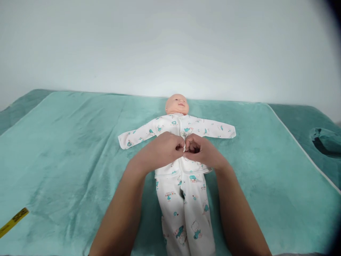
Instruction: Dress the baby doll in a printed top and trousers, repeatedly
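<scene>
A baby doll [177, 104] lies on its back on a teal blanket [66, 149], head away from me. It wears a white printed shirt [170, 126] with sleeves spread out and matching trousers [186, 213]. My left hand [163, 147] and my right hand [199, 149] meet over the doll's chest. Both are closed in a pinch on the shirt's front edges at the middle seam. The fingertips touch each other there.
A yellow tape strip [13, 221] lies at the lower left on the blanket. A bunched teal cloth [326, 140] sits at the right edge. A plain pale wall [170, 46] stands behind the bed.
</scene>
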